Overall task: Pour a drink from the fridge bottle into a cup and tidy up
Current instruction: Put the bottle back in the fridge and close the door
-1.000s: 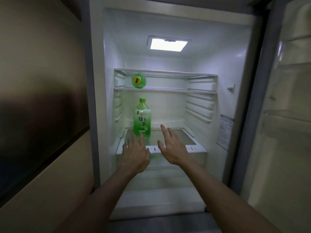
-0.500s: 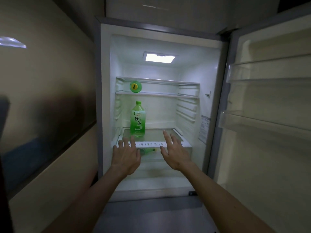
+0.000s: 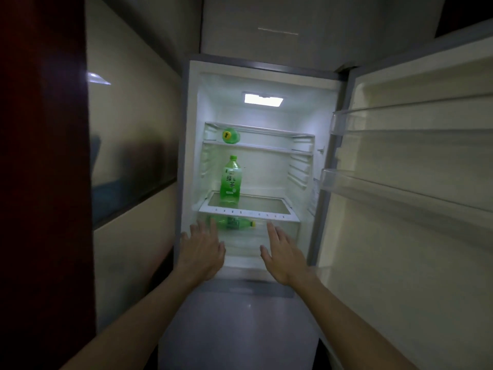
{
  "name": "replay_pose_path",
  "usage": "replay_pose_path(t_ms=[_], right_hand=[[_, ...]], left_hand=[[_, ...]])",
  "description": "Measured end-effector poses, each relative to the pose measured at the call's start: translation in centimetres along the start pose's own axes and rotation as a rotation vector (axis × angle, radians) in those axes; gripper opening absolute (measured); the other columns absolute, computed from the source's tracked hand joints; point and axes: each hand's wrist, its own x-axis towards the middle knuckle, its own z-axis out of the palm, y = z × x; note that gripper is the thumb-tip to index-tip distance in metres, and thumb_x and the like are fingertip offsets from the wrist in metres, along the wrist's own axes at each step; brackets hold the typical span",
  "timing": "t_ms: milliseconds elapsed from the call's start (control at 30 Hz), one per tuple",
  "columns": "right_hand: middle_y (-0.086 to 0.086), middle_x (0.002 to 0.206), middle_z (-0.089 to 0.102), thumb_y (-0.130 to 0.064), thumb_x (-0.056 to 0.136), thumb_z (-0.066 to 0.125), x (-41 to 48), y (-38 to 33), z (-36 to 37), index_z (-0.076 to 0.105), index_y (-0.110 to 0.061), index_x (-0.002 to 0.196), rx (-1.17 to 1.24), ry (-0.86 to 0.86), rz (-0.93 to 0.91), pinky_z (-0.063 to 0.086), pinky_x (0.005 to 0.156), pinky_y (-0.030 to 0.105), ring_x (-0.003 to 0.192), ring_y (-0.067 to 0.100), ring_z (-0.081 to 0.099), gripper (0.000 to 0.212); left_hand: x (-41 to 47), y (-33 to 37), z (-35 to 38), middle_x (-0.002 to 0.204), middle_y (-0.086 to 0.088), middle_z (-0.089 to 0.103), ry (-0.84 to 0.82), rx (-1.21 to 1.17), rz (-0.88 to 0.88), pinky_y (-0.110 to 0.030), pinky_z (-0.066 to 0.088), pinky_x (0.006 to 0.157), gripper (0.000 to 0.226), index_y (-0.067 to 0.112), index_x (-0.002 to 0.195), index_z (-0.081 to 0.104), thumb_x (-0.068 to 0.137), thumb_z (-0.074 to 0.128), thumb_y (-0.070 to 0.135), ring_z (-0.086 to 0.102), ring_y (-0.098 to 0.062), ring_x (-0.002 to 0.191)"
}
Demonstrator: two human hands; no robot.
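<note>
On the left I see a glossy cabinet wall (image 3: 133,156), then the open fridge (image 3: 192,156), lit from its ceiling lamp (image 3: 263,99). My left hand (image 3: 204,252) is held out low before the fridge, its grip spread open and empty. Far above it, a green bottle (image 3: 231,180) stands upright on the left of the glass shelf (image 3: 248,210); a second one (image 3: 234,223) lies on its side in the drawer beneath, and a third (image 3: 231,136) lies on the top shelf. My right hand (image 3: 284,253) is alongside, grip open too, touching nothing. The door (image 3: 416,182) stands open at right.
</note>
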Motion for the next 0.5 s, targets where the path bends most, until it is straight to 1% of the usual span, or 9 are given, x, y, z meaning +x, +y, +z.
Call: replay_pose_path(t_ms=[100,167,267,500], right_hand=[[0.010,0.163,0.012,-0.041,0.104,0.029,-3.0,-0.6,0.3,-0.005,-0.019,0.156,0.007,-0.049,-0.015,0.032,0.114,0.046,0.148,0.027,0.016,0.066],[0.009,0.163,0.009,-0.042,0.104,0.028,-5.0,-1.3,0.3,-0.007,-0.020,0.156,0.012,-0.076,-0.013,0.034,0.112,0.047,0.148,0.027,0.014,0.066],[0.009,0.164,0.008,-0.041,0.105,0.026,-7.3,-1.8,-0.4,-0.009,-0.020,0.156,-0.004,-0.084,-0.022,0.035,0.111,0.049,0.149,0.027,0.013,0.066],[0.010,0.163,0.012,-0.040,0.105,0.024,-12.0,-2.0,-2.2,-0.008,-0.019,0.156,-0.077,-0.103,-0.001,0.036,0.111,0.045,0.146,0.029,0.022,0.064]], left_hand=[[-4.1,0.8,-1.1,0.151,-0.023,0.030,-0.072,0.059,-0.009,-0.048,0.036,0.105,0.068,0.005,0.153,0.016,0.098,0.029,0.044,0.039,-0.037,0.131],[-6.0,0.8,-2.1,0.151,-0.023,0.030,-0.080,0.108,-0.015,-0.046,0.038,0.102,0.067,0.005,0.152,0.016,0.099,0.028,0.045,0.041,-0.038,0.129],[-7.9,0.8,-4.0,0.147,-0.022,0.035,-0.067,0.146,-0.012,-0.045,0.041,0.098,0.066,0.006,0.152,0.017,0.099,0.027,0.045,0.045,-0.036,0.124],[-11.7,0.5,-6.5,0.144,-0.020,0.038,-0.075,0.127,-0.003,-0.043,0.040,0.098,0.065,0.007,0.152,0.018,0.099,0.026,0.045,0.046,-0.033,0.122]])
